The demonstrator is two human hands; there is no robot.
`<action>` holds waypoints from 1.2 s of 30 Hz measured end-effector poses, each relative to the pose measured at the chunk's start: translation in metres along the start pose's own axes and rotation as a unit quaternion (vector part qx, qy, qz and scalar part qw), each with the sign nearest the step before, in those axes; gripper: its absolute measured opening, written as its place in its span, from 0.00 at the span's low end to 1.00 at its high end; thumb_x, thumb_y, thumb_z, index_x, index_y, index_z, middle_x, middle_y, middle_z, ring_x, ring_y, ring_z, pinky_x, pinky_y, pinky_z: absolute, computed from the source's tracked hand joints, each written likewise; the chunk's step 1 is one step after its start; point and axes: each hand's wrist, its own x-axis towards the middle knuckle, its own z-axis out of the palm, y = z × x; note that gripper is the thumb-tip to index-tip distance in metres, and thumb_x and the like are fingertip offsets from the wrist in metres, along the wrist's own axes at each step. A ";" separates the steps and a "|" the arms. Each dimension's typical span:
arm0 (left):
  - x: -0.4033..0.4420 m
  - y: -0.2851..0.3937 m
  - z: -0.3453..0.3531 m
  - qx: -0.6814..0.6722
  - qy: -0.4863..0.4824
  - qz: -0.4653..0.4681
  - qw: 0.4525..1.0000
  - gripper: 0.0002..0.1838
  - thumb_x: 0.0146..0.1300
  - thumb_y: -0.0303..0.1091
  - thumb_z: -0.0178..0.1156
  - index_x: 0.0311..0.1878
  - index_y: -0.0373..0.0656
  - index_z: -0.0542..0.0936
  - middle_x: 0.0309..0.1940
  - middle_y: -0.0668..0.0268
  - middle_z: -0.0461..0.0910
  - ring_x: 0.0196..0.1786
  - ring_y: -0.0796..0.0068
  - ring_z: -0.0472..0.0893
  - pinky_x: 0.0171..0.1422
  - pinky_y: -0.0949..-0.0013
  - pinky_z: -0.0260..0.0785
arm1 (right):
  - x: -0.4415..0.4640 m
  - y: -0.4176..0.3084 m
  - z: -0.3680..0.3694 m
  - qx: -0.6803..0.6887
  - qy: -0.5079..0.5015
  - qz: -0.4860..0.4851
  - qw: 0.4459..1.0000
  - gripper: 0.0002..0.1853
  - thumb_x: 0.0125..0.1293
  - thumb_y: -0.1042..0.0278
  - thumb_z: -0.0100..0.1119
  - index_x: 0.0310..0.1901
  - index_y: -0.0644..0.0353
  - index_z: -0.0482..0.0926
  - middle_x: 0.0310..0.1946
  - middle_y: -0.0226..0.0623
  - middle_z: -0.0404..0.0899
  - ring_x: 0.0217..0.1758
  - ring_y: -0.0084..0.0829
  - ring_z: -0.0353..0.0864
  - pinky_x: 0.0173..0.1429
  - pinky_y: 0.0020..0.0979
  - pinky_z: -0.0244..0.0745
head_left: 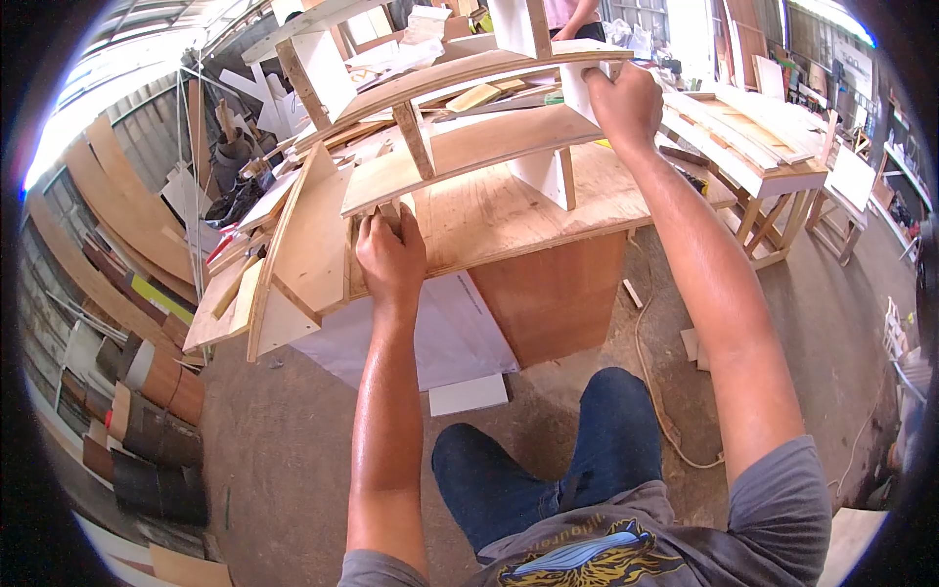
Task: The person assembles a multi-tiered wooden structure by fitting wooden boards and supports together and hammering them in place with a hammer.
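A wooden shelf frame (479,147) of long plywood boards joined by short upright dividers rests over the workbench (469,230). Some dividers have white faces. My left hand (391,249) is closed around a short wooden upright below the frame's near board, at its left end. Farther right and higher up, my right hand (626,103) grips a white divider (577,93) between two boards, its fingers partly hidden behind it. Left of the frame, a long narrow plywood board (289,249) slants across the bench's left end.
Wood offcuts (235,293) lie at the bench's left side. Sheets and boards (127,205) lean along the left wall. Another table (773,161) bearing a wooden frame stands at right. A cord (650,382) runs across the floor. A person (572,15) stands behind the bench.
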 end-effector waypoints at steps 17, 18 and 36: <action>0.020 0.063 0.003 0.118 0.032 0.349 0.929 0.16 0.58 0.39 0.77 0.47 0.53 0.85 0.50 0.71 0.85 0.60 0.62 0.79 0.66 0.56 0.69 | -0.018 0.020 -0.002 0.001 -0.003 -0.029 1.000 0.22 0.62 0.48 0.68 0.42 0.62 0.89 0.32 0.47 0.89 0.39 0.47 0.91 0.46 0.47 0.82; 0.028 0.064 0.011 0.124 0.010 0.354 0.927 0.17 0.58 0.39 0.77 0.50 0.54 0.85 0.52 0.72 0.85 0.62 0.63 0.79 0.68 0.56 0.68 | -0.022 0.020 -0.006 0.004 -0.011 -0.027 1.000 0.22 0.62 0.48 0.69 0.43 0.63 0.88 0.33 0.48 0.89 0.39 0.47 0.91 0.46 0.47 0.82; 0.024 0.087 0.072 -0.309 -0.358 -0.239 0.848 0.30 0.76 0.41 0.56 0.74 0.32 0.71 0.72 0.47 0.74 0.76 0.51 0.72 0.80 0.59 0.60 | -0.107 0.027 -0.010 -0.060 -0.240 -0.065 0.967 0.24 0.59 0.48 0.74 0.41 0.63 0.84 0.33 0.50 0.88 0.40 0.53 0.90 0.43 0.50 0.83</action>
